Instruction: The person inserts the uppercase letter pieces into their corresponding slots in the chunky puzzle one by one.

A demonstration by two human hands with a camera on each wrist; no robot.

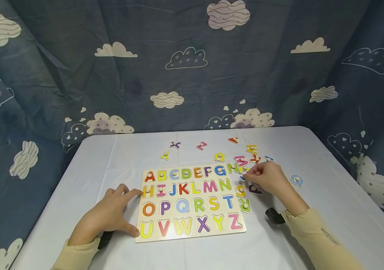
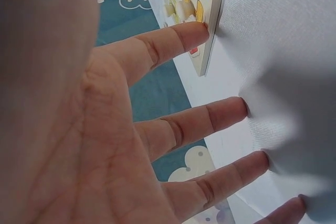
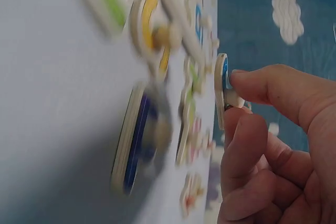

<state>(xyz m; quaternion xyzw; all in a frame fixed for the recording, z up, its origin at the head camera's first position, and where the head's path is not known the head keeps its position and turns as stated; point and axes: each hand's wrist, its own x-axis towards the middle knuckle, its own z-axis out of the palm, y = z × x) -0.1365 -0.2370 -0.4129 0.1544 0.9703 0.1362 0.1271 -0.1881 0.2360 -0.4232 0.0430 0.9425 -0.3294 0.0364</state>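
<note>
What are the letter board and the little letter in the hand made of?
The letter board looks like pale wood, probably plywood: its bare edge is light tan and flat, its face smooth. The small blue letter piece pinched by the right hand seems the same, with a pale thick edge, a glossy painted face and a round light peg, maybe wood.

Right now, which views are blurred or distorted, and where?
Head view: sharp, but wide-angle bends the table edges; even light, soft shadows. Left wrist: palm of the left hand fills the near field and is out of focus; fingertips and board edge are crisp. Right wrist: loose pieces smeared by blur; the right hand and its pinched blue piece are clearer.
</note>
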